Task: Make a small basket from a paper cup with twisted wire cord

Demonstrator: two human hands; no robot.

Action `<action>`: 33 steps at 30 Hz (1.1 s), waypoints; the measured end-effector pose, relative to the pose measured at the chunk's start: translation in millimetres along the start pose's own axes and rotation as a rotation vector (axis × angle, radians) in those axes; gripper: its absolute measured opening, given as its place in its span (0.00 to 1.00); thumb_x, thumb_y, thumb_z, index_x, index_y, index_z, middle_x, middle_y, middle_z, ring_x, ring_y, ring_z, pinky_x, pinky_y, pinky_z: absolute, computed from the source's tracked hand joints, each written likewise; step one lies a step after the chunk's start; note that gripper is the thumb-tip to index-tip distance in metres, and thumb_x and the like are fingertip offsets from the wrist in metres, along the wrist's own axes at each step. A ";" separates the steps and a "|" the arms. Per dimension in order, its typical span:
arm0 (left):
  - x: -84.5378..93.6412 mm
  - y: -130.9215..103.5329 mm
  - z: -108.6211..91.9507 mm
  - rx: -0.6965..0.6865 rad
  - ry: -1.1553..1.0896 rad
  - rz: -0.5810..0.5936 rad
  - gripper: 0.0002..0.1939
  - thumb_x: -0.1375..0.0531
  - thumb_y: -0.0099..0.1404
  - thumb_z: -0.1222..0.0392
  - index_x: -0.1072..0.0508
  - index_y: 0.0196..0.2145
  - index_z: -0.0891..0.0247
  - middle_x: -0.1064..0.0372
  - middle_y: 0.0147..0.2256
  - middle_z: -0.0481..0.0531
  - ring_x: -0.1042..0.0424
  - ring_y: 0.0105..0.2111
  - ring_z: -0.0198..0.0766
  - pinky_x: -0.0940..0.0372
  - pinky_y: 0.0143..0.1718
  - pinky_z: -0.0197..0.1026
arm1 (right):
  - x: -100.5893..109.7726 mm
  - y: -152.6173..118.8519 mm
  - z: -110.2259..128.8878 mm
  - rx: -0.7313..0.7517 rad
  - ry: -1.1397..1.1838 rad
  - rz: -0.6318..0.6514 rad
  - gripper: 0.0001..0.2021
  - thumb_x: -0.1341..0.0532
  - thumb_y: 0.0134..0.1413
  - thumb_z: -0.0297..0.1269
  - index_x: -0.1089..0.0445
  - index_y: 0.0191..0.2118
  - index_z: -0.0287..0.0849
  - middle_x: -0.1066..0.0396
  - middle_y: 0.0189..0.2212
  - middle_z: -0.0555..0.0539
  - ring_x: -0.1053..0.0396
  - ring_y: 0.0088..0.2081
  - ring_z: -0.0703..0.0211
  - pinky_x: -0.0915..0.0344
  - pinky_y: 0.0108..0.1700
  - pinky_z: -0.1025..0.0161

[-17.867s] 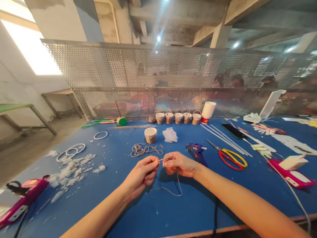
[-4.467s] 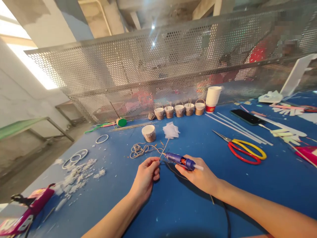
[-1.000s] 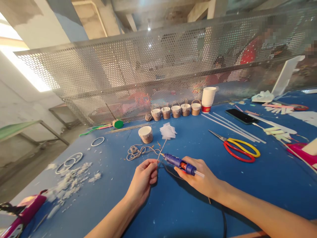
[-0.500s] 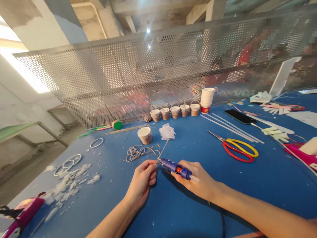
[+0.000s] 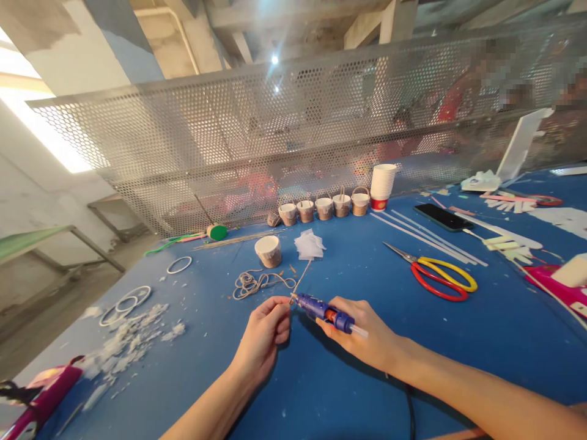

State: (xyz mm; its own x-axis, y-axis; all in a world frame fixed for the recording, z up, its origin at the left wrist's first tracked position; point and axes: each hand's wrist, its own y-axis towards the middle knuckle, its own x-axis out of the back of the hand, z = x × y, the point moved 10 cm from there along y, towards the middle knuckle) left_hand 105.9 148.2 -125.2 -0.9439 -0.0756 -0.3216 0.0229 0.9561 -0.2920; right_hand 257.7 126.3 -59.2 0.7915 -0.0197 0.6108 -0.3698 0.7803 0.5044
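My left hand is closed in a pinch on a thin brown cord, whose straight part runs away from the fingertips. My right hand grips a blue glue gun with a clear glue stick poking out of its back. The gun's nozzle is right at the left fingertips, at the cord; whether it touches cannot be made out. Beyond the hands lies a loose coil of cord. Behind that stands a paper cup wrapped in brown, beside a pile of thin white squares.
Several small wrapped cups and a stack of paper cups line the mesh screen. Scissors, a phone and white strips lie rightward. White rings and scraps are at left.
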 end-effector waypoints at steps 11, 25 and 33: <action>-0.5 -1.4 -0.1 0.018 -0.039 0.010 0.12 0.33 0.44 0.61 0.30 0.26 0.68 0.49 0.15 0.38 0.55 0.14 0.20 0.63 0.14 0.29 | 10.7 1.1 0.3 0.016 0.028 -0.044 0.10 0.45 0.58 0.38 0.39 0.26 0.44 0.34 0.20 0.52 0.38 0.20 0.64 0.43 0.24 0.67; -3.8 -1.3 3.3 0.056 -0.040 0.074 0.12 0.34 0.46 0.60 0.31 0.26 0.68 0.46 0.18 0.40 0.55 0.14 0.19 0.64 0.14 0.28 | 15.9 3.9 -9.6 -0.051 0.048 -0.117 0.10 0.44 0.56 0.39 0.37 0.25 0.44 0.34 0.19 0.51 0.37 0.20 0.62 0.41 0.26 0.65; 3.2 2.6 -6.4 0.008 -0.058 0.032 0.12 0.34 0.45 0.61 0.31 0.26 0.68 0.44 0.19 0.41 0.54 0.14 0.19 0.63 0.14 0.28 | 40.9 8.6 -73.4 -0.487 0.049 -0.129 0.18 0.47 0.55 0.48 0.30 0.22 0.43 0.29 0.18 0.49 0.29 0.23 0.57 0.36 0.26 0.65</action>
State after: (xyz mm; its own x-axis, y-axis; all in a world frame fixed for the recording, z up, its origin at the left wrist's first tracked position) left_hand 100.8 152.3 -121.2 -0.9220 -0.0620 -0.3823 0.0552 0.9560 -0.2881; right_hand 322.6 178.0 -74.6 0.8421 -0.1147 0.5270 -0.0068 0.9748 0.2231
